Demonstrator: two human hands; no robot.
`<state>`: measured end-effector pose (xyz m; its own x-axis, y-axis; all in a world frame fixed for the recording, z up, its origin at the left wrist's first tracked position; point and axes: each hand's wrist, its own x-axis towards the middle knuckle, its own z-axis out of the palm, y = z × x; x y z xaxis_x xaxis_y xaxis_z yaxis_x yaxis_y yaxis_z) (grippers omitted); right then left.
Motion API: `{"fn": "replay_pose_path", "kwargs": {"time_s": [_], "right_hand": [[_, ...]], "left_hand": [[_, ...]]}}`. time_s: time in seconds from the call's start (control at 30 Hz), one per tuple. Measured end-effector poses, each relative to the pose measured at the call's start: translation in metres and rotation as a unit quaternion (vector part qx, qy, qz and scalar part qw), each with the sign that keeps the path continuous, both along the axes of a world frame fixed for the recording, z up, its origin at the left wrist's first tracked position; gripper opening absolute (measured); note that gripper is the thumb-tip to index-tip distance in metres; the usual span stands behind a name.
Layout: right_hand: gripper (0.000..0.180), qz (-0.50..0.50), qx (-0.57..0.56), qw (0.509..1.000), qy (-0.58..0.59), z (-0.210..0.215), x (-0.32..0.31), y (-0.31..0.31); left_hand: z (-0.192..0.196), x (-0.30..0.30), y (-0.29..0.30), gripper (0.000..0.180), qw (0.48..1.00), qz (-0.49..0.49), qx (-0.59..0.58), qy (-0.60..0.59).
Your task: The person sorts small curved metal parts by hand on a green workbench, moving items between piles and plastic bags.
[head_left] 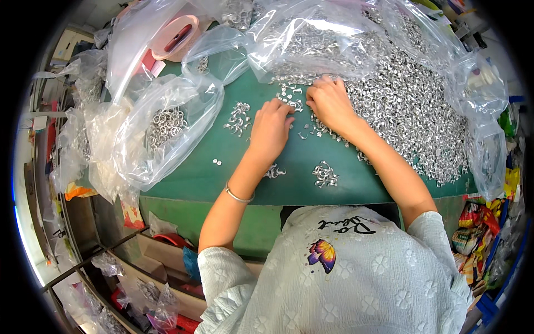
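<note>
My left hand [271, 128] rests low over the green table [217, 161], its fingers curled beside a small cluster of shiny metal pieces [290, 99]. On the other side of that cluster is my right hand [332, 107], fingers bent inward at the edge of a large pile of small curved silver metal pieces [400, 106]. What the fingertips of either hand hold, if anything, is hidden. Left of my left hand lies a small heap of the curved pieces [238, 119]. Another little heap [325, 174] sits near the table's front edge, and more pieces [273, 171] show beside my left forearm.
A clear plastic bag [194, 131] holding metal rings [167, 125] lies open at the left. Clear plastic sheeting [311, 33] covers the pile's far side. A pink basket [175, 38] stands at the back left. Two tiny pieces [217, 162] lie apart. Drawers [161, 273] are below left.
</note>
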<state>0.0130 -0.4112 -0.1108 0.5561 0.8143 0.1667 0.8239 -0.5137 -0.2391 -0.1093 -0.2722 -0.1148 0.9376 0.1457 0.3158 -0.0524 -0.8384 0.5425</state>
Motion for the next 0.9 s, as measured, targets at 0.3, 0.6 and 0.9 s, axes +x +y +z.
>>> {"fn": "replay_pose_path", "kwargs": {"time_s": [0.3, 0.6, 0.9], "right_hand": [[0.015, -0.037, -0.097, 0.995, -0.004, 0.017, -0.001, 0.016], [0.013, 0.025, -0.069, 0.997, -0.018, 0.018, 0.002, 0.015], [0.014, -0.033, 0.148, 0.956, 0.250, 0.022, 0.021, -0.018]], "left_hand": [[-0.007, -0.007, -0.001, 0.014, 0.998, 0.030, -0.052, 0.020], [-0.011, -0.013, -0.001, 0.014, 0.992, 0.036, -0.124, 0.013], [-0.006, -0.018, -0.001, 0.017, 0.995, 0.049, -0.083, -0.011]]}}
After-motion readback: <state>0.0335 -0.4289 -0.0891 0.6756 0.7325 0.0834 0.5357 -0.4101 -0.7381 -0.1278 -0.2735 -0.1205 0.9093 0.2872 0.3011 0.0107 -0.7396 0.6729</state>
